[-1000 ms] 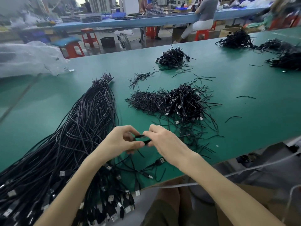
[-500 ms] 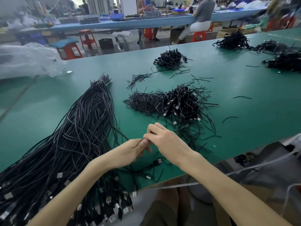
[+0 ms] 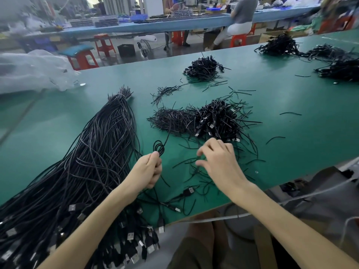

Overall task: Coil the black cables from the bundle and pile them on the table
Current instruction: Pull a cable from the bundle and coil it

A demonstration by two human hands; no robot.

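Green-topped table (image 3: 291,162) looked nowhere near done: fat bundle of long black cables (image 3: 93,162) sat mostly uncoiled, modest pile of coiled black cables (image 3: 217,119) nearby, left hand (image 3: 147,171) clenched round 1 small black cable coil (image 3: 159,147) between them, right hand (image 3: 219,160) loose-fingered, empty.

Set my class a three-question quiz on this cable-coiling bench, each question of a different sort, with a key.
1. True or false: the left hand grips a small coil of cable.
2. On which side of the left hand does the long bundle lie? A: its left. B: its right. C: straight beyond it, by the far edge.
3. Fill in: the table top is ____.

Key: 1 true; 2 A; 3 green.
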